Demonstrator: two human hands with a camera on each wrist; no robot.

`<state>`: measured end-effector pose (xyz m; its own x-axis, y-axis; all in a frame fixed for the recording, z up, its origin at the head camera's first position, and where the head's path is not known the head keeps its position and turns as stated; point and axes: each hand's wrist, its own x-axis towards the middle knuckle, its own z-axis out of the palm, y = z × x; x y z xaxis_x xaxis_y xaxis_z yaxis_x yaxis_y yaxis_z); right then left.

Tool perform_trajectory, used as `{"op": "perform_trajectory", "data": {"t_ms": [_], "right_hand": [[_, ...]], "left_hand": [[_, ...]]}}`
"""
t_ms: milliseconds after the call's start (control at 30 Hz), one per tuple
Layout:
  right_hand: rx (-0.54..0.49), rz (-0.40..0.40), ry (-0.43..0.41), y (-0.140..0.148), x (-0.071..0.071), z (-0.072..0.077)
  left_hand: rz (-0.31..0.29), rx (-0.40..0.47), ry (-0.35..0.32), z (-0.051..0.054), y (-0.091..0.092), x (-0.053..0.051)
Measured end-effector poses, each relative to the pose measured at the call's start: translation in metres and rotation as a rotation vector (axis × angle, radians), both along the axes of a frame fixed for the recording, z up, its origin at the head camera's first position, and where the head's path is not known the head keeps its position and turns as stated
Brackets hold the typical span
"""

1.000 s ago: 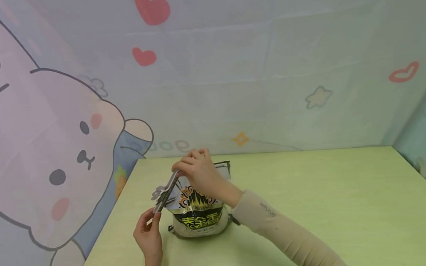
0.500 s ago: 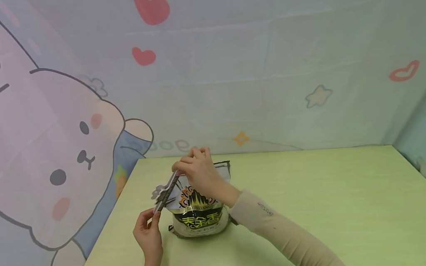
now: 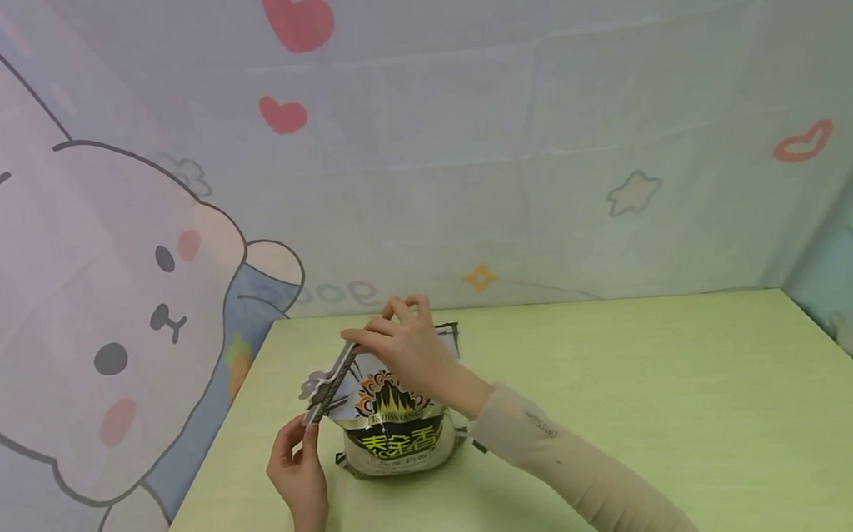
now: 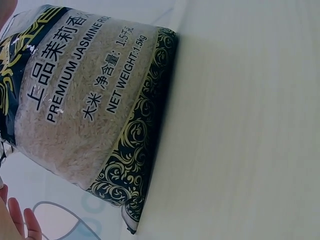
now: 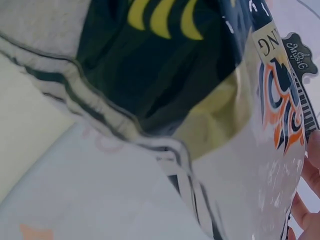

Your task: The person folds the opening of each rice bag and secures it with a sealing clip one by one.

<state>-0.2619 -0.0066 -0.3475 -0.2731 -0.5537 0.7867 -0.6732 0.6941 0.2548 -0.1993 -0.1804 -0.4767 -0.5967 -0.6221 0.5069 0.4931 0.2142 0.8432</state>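
Note:
A clear rice bag [image 3: 403, 447] with black and gold print stands upright on the table; its label in the left wrist view reads premium jasmine rice. Across the bag's upper left corner slants a long bag clip [image 3: 332, 384], dark with piano-key stripes and a "Music" tag [image 5: 299, 54]. My left hand [image 3: 298, 472] pinches the clip's lower end between thumb and fingers. At its upper end my right hand [image 3: 409, 347] grips the clip, reaching across the front of the bag and covering part of its top. Whether the clip is fully closed cannot be told.
The pale green table [image 3: 633, 400] extends to the right of the bag. Behind it hangs a cloth backdrop [image 3: 464, 171] printed with a rabbit, hearts and stars.
The head view has shifted slightly. Both hands stay on the clip's ends, and the bag has not visibly moved on the table.

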Motion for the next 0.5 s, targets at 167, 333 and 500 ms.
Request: {"op": "perform_trajectory", "data": {"t_ms": [167, 333, 500], "right_hand": [[0.029, -0.045, 0.045, 0.006, 0.002, -0.003], [0.027, -0.051, 0.029, 0.014, 0.004, -0.004], [0.008, -0.04, -0.003, 0.023, 0.006, -0.007]], "left_hand": [[0.01, -0.062, 0.001, 0.0, 0.0, 0.003], [0.004, -0.091, 0.049, 0.009, 0.004, 0.008], [0.034, -0.139, 0.063, 0.018, 0.011, 0.014]]}}
